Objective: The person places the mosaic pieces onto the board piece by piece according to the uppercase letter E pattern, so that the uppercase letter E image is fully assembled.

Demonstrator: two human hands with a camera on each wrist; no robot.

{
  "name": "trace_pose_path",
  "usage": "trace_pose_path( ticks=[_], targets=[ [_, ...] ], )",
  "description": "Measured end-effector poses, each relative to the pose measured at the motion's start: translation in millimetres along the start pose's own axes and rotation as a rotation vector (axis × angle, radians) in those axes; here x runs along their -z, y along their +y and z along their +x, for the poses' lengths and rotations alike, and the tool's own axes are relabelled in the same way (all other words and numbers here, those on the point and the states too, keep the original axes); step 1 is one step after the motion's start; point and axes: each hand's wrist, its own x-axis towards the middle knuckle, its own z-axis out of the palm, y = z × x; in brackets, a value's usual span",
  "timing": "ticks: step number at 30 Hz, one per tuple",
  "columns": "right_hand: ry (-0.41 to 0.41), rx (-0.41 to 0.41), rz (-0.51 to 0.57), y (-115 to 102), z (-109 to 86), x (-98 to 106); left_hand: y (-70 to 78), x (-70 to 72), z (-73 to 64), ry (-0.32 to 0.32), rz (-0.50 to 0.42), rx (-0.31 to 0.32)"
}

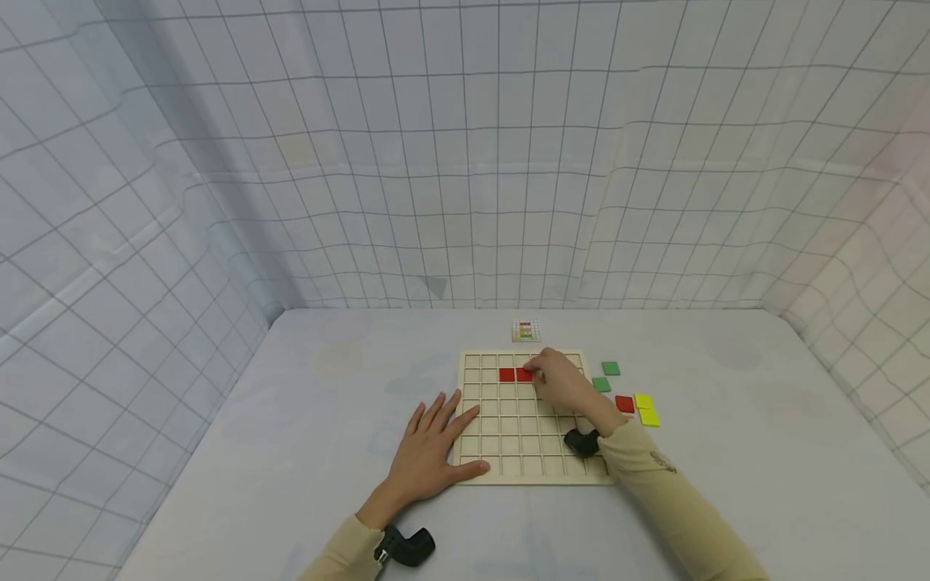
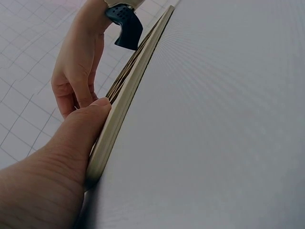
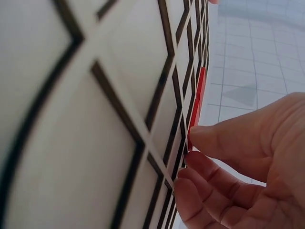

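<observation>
A pale gridded board (image 1: 509,444) lies flat on the table. Two red square tiles sit side by side in its upper rows, a left red tile (image 1: 506,375) and a right red tile (image 1: 522,375). My right hand (image 1: 563,382) pinches at the right one with thumb and curled fingers; in the right wrist view the thumb (image 3: 205,138) lies against the red edge, fingertips close to the board. My left hand (image 1: 425,452) is spread over the board's left edge, its thumb (image 2: 97,107) on the near rim and its fingers straight.
Right of the board lie two green tiles (image 1: 611,369), a loose red tile (image 1: 625,404) and two yellow tiles (image 1: 649,417). A small card (image 1: 526,331) with a coloured grid pattern lies behind the board. White grid-lined curtains (image 1: 465,202) surround the table.
</observation>
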Motion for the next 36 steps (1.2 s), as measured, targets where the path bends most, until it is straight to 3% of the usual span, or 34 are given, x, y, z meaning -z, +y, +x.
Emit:
trace_pose_path(
  ticks=[15,23,36],
  targets=[
    [-0.157,0.031,0.017,-3,-33.1,11,-0.6,-0.8,-0.9,-0.017,0.006,0.014],
    [-0.206,0.069,0.055,-2,-56.4,12,0.3,-0.5,-1.5,0.018,0.0,-0.009],
    [-0.112,0.073,0.05,0,-90.8,31,0.0,-0.7,-1.4,-0.005,0.013,0.011]
  ],
)
